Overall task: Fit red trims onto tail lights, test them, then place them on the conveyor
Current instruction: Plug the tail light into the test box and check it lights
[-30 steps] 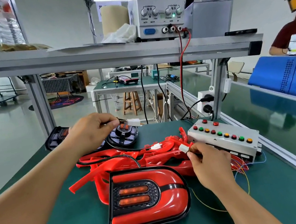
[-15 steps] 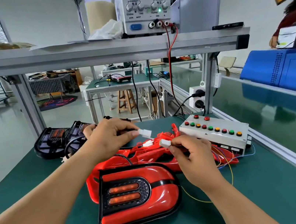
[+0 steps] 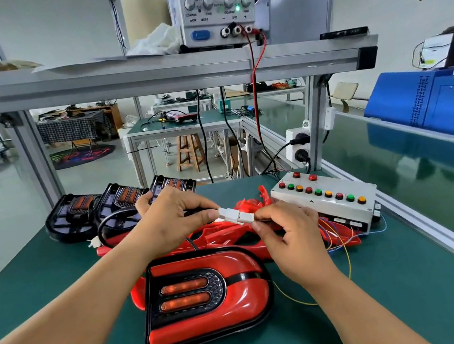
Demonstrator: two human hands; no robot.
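A person's two bare hands meet above a green worktop (image 3: 390, 309). The left hand (image 3: 168, 222) pinches a small white plug (image 3: 227, 212) between thumb and forefinger, and a black cable (image 3: 109, 223) loops away from it to the left. The right hand (image 3: 289, 236) has its fingers (image 3: 259, 217) clamped on a matching white socket (image 3: 246, 217). The two pieces touch end to end in a line that runs left to right and dips slightly to the right. Just below the hands, near the person, a tail light (image 3: 210, 299) with its red trim on lies face up on the worktop. Its long axis runs left to right, with the flat end to the left and the rounded end pointing right, and two orange light bars lie along it in the left half. Behind it is a loose pile of red trims (image 3: 217, 232). Three black tail lights (image 3: 77, 213) without trim lean in a row at the back left. A grey button box (image 3: 325, 198) with red, green and yellow buttons sits to the right, thin coloured wires trailing from it. A green conveyor (image 3: 430, 184) runs along the right side. A power supply (image 3: 217, 4) stands on the shelf above.
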